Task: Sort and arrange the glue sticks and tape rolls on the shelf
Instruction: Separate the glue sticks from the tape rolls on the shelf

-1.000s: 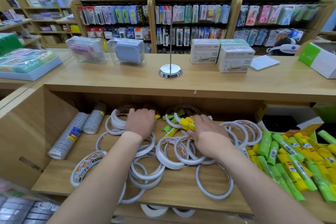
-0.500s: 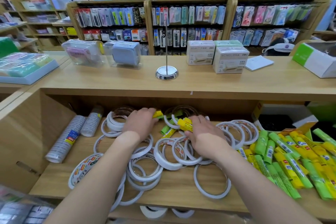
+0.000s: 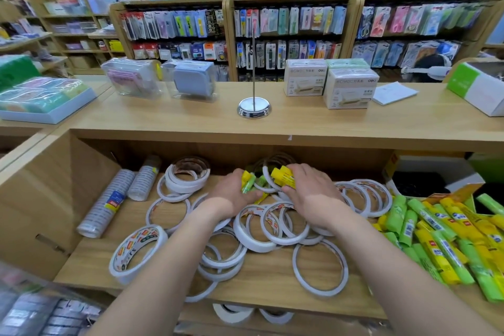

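A: Entry, largest first. A pale wooden shelf [image 3: 272,281] lies under both hands. White ring-shaped tape rolls [image 3: 240,232] are heaped loose beneath the hands and nearer than them. A pile of green and yellow plastic glue sticks [image 3: 436,243] lies well off to the right of the right hand.

B: Hands?

A: The left hand [image 3: 234,191] is curled round a few green and yellow glue sticks [image 3: 248,184]. The right hand [image 3: 311,191] is clamped on a bunch of yellow glue sticks [image 3: 283,177]. The two hands are near each other at the back of the heap, not touching.

B: Change over the last second?

A: The left hand lay over the rolls farther left, no stick visible. It has moved in and now holds sticks. The right hand held yellow throughout.

B: Meaning?

A: Judged: strays are being pulled out of the tape, and carrying them to the pile on the right likely comes next. The rolls are still unsorted.
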Demonstrator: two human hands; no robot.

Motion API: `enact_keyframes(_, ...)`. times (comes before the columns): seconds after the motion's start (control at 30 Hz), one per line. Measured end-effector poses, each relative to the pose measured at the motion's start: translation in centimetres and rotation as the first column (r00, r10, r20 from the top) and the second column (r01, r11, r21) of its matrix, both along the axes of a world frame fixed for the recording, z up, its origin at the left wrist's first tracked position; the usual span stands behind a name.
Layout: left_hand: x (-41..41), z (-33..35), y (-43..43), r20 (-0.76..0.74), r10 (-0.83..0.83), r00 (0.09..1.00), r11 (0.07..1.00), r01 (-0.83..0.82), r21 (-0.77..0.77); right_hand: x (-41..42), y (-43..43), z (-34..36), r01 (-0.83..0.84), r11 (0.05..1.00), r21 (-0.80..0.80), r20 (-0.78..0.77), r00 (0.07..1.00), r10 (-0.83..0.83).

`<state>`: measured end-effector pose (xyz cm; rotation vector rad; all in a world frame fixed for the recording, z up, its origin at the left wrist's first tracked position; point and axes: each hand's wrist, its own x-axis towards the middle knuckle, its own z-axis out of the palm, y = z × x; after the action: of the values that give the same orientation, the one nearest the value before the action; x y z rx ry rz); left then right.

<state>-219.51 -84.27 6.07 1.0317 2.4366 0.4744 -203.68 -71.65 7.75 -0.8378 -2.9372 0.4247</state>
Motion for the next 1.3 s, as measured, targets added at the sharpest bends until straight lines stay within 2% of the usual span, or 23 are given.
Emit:
enact_keyframes(0.27, 0.2, 0.2, 1.4, 0.053, 0.096, 0.994, 0.995, -0.094, -0.040, -0.2, 0.3, -0.3, 0.003, 1.000, 0.010, -0.035, 0.999, -0.002)
enact_keyframes(0.4, 0.1, 0.1, 1.2, 0.063, 0.072, 0.995, 0.997, -0.070, -0.025, 0.0, -0.1, -0.5, -0.088, 0.996, 0.019, -0.124, 0.988, 0.090)
enact_keyframes(0.53, -0.4, 0.0, 0.5, 0.058, 0.091, 0.994, 0.996, -0.091, 0.009, -0.9, -0.4, -0.4, -0.070, 0.997, -0.042, -0.071, 0.995, 0.067)
enact_keyframes(0.7, -1.8, 0.0, -0.5, 0.058, 0.123, 0.991, 0.992, -0.124, 0.024, -1.8, -0.1, 0.1, -0.062, 0.998, -0.017, 0.005, 0.998, 0.062)
enact_keyframes(1.0, -2.8, 0.0, -2.3, -0.001, 0.136, 0.991, 0.990, -0.135, 0.041, -2.1, 0.0, -0.2, -0.036, 0.999, -0.031, -0.004, 0.999, 0.036)
enact_keyframes(1.17, -2.4, -0.4, -2.1, 0.005, 0.035, 0.999, 0.998, -0.035, -0.048, -2.1, 0.0, -0.1, -0.026, 0.999, -0.022, -0.004, 1.000, 0.026)
enact_keyframes(1.3, -2.0, -0.4, -1.4, -0.035, 0.040, 0.999, 0.997, -0.042, -0.071, -2.2, -0.1, -0.1, -0.031, 0.999, -0.008, 0.006, 1.000, 0.031)
